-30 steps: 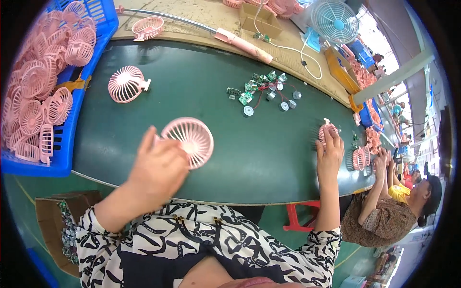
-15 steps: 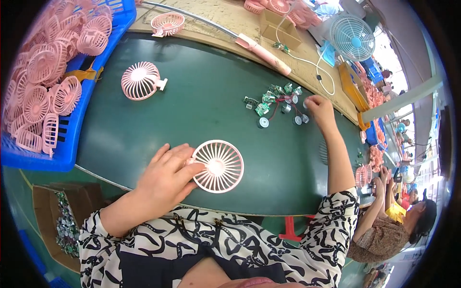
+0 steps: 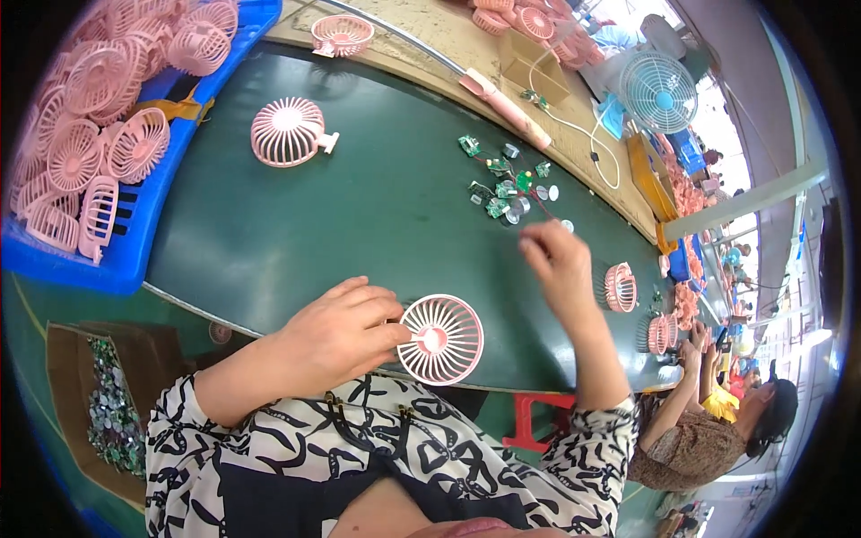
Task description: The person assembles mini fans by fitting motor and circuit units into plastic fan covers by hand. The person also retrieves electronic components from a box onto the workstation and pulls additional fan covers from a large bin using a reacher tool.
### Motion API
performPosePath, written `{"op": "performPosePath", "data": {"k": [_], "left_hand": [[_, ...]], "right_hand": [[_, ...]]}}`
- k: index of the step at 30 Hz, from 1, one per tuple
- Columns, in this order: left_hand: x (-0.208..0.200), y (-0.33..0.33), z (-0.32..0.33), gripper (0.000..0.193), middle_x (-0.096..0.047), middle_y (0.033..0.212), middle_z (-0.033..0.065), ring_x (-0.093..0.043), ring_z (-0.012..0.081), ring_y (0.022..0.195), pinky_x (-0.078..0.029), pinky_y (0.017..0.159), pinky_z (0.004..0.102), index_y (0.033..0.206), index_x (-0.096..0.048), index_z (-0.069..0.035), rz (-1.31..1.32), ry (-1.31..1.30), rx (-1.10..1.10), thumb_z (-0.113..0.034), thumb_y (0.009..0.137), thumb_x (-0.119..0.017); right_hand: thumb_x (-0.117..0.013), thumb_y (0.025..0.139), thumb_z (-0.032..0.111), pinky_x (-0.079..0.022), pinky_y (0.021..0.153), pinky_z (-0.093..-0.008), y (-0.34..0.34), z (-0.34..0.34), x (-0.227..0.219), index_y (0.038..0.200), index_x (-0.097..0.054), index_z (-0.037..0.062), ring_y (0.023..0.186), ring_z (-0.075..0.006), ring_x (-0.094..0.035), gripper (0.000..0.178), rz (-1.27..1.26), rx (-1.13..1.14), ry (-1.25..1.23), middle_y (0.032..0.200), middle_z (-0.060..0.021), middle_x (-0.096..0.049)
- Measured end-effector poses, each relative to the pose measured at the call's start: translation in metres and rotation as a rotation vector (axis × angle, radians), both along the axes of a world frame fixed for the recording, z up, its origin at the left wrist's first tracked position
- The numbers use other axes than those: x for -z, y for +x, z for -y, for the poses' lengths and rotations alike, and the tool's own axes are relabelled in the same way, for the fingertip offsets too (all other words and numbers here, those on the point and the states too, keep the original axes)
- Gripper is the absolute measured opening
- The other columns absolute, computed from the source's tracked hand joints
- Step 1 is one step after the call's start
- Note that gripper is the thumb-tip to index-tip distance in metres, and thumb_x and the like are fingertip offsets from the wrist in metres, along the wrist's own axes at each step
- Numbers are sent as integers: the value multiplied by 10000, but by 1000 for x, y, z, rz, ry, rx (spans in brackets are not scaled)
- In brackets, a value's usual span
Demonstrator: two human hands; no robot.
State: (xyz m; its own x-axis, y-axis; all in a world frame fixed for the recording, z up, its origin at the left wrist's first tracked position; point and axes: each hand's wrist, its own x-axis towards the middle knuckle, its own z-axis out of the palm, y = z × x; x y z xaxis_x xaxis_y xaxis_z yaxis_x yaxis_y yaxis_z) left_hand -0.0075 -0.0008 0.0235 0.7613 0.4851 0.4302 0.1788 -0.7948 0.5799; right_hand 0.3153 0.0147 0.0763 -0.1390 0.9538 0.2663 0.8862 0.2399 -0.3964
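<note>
Head view: your left hand (image 3: 345,332) grasps a pink slotted fan cover (image 3: 441,341) at its rim, by the near edge of the green desk (image 3: 377,197). Your right hand (image 3: 558,264), curled, is near the wired circuit boards (image 3: 496,208) and silver motors (image 3: 513,215); whether it pinches anything, I cannot tell. A second fan cover (image 3: 289,133) lies near the blue crate (image 3: 148,215).

Here's your round pink fan cage (image 3: 434,340), slim ribs fanning from its hub, its left edge pinched in your left hand (image 3: 345,330) near the counter's (image 3: 386,206) front edge! And just beyond your right hand (image 3: 560,262), green circuit boards (image 3: 498,208), silver discs (image 3: 514,217) and red wires lie in a loose tangle.
</note>
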Motion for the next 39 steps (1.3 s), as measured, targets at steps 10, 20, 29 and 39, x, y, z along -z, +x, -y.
{"op": "performPosePath", "data": {"k": [10, 20, 29, 39], "left_hand": [[-13, 28, -8, 254, -621, 1058, 109, -595, 309, 1085, -446, 996, 506, 1001, -663, -62, -11, 10, -29, -54, 753, -716], [-28, 81, -13, 215, -628, 1064, 140, -596, 375, 1098, -419, 1022, 559, 966, -677, -45, -167, -91, -84, -30, 753, -703], [-26, 91, -17, 226, -632, 1110, 172, -588, 390, 1099, -399, 1035, 570, 980, -663, -29, -190, -107, -83, 8, 757, -664], [-21, 88, -12, 256, -616, 1080, 162, -586, 384, 1117, -407, 1031, 573, 992, -657, -49, -193, -78, -81, 5, 744, -689]], "right_hand": [[-741, 763, 113, -489, 758, -405, 8, 84, 30, 1075, -640, 103, 891, -282, -592, 328, 316, 100, 163, 949, -87, -590], [-767, 771, 191, -431, 716, -368, 52, 87, 37, 1012, -670, 89, 831, -249, -584, 279, 99, 397, 181, 885, -59, -583], [-765, 783, 215, -418, 710, -368, 64, 79, 47, 975, -658, 85, 806, -250, -574, 256, 26, 387, 143, 864, -61, -569], [-759, 788, 221, -456, 700, -390, 45, 74, 48, 950, -642, 72, 795, -277, -592, 249, -79, 361, 202, 845, -75, -574]]}}
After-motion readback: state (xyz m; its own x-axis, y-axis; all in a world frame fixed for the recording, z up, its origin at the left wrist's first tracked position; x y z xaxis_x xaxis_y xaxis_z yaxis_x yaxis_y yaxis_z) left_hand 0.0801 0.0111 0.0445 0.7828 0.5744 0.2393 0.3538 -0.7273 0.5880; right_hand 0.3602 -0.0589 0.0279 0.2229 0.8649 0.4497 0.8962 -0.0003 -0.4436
